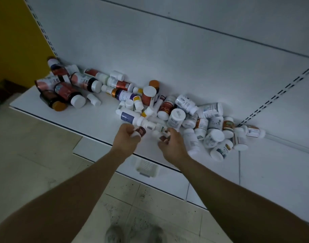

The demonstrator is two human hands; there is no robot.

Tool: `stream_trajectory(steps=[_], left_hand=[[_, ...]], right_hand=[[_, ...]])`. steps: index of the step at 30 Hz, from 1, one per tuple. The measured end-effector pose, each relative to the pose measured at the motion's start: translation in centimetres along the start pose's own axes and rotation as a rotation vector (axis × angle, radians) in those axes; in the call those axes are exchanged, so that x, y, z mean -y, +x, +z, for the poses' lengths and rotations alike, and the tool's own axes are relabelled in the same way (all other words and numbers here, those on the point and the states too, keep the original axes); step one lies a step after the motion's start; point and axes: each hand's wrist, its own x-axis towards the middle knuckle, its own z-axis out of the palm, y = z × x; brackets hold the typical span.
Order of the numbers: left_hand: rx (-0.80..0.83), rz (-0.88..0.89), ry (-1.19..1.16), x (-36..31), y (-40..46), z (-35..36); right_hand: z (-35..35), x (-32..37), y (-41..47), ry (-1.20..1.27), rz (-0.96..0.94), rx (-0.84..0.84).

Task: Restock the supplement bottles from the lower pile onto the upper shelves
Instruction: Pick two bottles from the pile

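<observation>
Mostly white-capped supplement bottles [169, 109] lie jumbled on the white lower shelf [90, 118].

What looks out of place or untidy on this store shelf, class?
The supplement bottles lie in a jumbled pile on the bottom shelf, most tipped on their sides rather than standing in rows. A small white basket sits on the floor below the shelf edge.

Dim, bluish light all over, and the white back panel [167, 50] is the brightest patch. Shadows are soft beneath the shelf [97, 109] edge. Wide-angle bending curves straight lines near the frame edges. The floor [27, 155] below the shelf is murky, the shoes blurred.
</observation>
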Motion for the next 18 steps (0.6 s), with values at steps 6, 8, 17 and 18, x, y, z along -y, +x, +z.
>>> stream_trajectory(steps=[6,8,17,18], left_hand=[[0.200,-0.094,-0.850,-9.1,-8.9,-7.7],[0.223,-0.006,-0.873,-12.3,-11.8,-9.6],[0.285,0.331,-0.849,-23.0,-19.0,-17.4],[0.286,0.365,-0.826,-23.8,-19.4,-18.5]], right_hand=[[-6.7,7.8,-5.5,0.770,0.103,0.147],[-8.8,10.9,-7.0,0.717,-0.007,0.138],[-15.2,25.1,-12.7,1.068,-0.268,0.337],[-15.5,26.5,-13.0,1.067,-0.278,0.330]])
